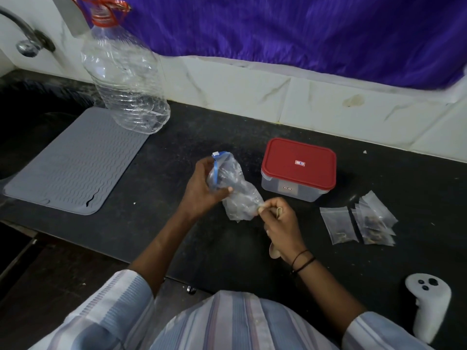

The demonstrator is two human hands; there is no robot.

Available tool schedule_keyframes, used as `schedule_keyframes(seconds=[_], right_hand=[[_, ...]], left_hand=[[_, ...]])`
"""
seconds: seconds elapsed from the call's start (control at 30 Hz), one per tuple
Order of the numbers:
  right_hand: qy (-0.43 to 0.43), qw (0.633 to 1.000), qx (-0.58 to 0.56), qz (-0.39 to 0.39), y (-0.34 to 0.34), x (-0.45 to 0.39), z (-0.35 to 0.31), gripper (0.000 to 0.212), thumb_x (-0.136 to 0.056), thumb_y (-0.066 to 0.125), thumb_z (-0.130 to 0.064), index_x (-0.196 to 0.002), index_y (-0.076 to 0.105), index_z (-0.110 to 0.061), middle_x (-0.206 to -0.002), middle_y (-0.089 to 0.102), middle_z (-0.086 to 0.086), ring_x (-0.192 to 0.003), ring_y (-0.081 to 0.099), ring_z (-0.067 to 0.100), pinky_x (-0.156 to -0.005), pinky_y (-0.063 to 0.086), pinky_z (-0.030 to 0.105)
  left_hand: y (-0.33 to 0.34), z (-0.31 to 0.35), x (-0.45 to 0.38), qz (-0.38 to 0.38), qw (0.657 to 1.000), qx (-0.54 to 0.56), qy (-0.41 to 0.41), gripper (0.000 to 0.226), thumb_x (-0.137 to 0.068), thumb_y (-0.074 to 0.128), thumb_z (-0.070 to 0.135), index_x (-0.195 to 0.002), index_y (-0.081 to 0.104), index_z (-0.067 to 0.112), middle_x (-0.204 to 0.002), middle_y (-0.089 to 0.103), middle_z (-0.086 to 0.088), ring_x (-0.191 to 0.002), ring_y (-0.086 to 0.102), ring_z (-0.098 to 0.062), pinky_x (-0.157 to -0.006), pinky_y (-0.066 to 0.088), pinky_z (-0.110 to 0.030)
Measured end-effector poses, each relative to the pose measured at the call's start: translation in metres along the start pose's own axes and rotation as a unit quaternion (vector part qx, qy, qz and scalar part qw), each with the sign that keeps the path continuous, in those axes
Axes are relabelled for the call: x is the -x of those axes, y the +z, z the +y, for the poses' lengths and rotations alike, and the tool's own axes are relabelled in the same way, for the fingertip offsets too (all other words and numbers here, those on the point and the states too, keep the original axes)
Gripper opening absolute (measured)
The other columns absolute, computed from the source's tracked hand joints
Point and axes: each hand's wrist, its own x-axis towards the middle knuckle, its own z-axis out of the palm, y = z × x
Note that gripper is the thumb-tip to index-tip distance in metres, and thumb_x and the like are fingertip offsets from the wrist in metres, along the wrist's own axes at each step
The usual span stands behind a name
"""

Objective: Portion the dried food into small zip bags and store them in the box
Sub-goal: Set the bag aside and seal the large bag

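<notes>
1. Honestly, the big risk we see is a spill. The left hand [202, 185] is wrapped around the big slider zip bag [233, 188] near its blue-edged top, mid-frame, held tilted over the black counter [177, 236] with its lower end pointing down-right. If that mouth is open, one wobble and dried food goes everywhere.

2. The right hand [280, 223], just below and right of the bag, pinches the bag's lower end between thumb and fingertips, and something pale and spoon-like [274, 248] sits tucked under its other curled fingers. Juggling two things in one hand is how we'd drop one.

3. The small zip bags [358, 221] lie in a loose overlapping heap at right centre, apart from both hands. They're light, so a sleeve brushing past could scatter them or tip out a bag that isn't sealed.

4. The storage box [298, 170], just above the hands and right of the big bag, has its red lid on. We'd guess it needs opening before anything goes in.

5. Hard to make out: whether the slider is zipped, how much food is left inside (just a dark smudge through crumpled plastic), which small bags are filled or sealed, and what the pale tool really is. Most of it hides behind the hand.
</notes>
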Motion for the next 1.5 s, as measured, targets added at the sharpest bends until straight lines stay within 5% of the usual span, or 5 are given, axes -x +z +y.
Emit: schedule_keyframes(seconds=[0.23, 0.77, 1.03, 1.17, 1.5], right_hand=[[0.015, 0.993, 0.114, -0.022, 0.003, -0.004, 0.001, 0.017, -0.096, 0.052, -0.01, -0.095, 0.061, -0.025, -0.078, 0.072, -0.001, -0.061, 0.059, 0.0, -0.06, 0.045, 0.023], [0.106, 0.942, 0.317, 0.009, -0.007, -0.009, 0.013, 0.013, -0.097, 0.048, -0.03, -0.092, 0.057, -0.021, -0.084, 0.067, -0.002, -0.081, 0.063, 0.017, -0.075, 0.053, 0.038], [0.023, 0.891, 0.453, 0.01, 0.002, -0.01, 0.01, 0.011, -0.097, 0.053, -0.032, -0.093, 0.054, -0.021, -0.091, 0.062, -0.003, -0.085, 0.063, 0.021, -0.066, 0.045, 0.031], [0.038, 0.867, 0.496, 0.001, -0.001, -0.011, 0.011, 0.004, -0.098, 0.051, -0.021, -0.098, 0.055, -0.019, -0.101, 0.064, 0.002, -0.093, 0.063, 0.023, -0.069, 0.046, 0.033], [-0.097, 0.834, 0.539, 0.063, -0.01, -0.003, 0.016, 0.018, -0.092, 0.057, -0.01, -0.108, 0.057, -0.017, -0.11, 0.052, 0.005, -0.08, 0.063, 0.025, -0.057, 0.04, 0.03]], left_hand=[[0.018, -0.007, 0.012, 0.167, 0.986, -0.002, 0.006, 0.01, -0.102, 0.057, 0.024, -0.102, 0.063, 0.016, -0.081, 0.065, 0.004, -0.071, 0.061, -0.008, -0.064, 0.053, -0.03], [-0.003, -0.016, -0.001, -0.086, 0.98, -0.18, 0.001, 0.11, -0.066, 0.083, 0.06, -0.154, 0.026, 0.025, -0.133, 0.05, 0.001, -0.119, 0.051, -0.015, -0.103, 0.047, -0.037], [0.021, -0.029, 0.033, 0.092, 0.959, -0.253, -0.091, 0.056, -0.079, 0.075, 0.033, -0.125, 0.052, 0.01, -0.119, 0.055, -0.009, -0.106, 0.055, -0.027, -0.08, 0.042, -0.032], [0.019, -0.028, 0.032, 0.165, 0.961, -0.204, -0.09, 0.005, -0.089, 0.066, 0.012, -0.094, 0.064, 0.013, -0.089, 0.061, 0.001, -0.077, 0.058, -0.015, -0.06, 0.037, -0.018], [0.023, -0.018, 0.012, 0.148, 0.952, 0.174, -0.205, 0.024, -0.103, 0.05, 0.018, -0.087, 0.066, 0.01, -0.072, 0.056, -0.004, -0.062, 0.049, -0.013, -0.056, 0.044, -0.027]])
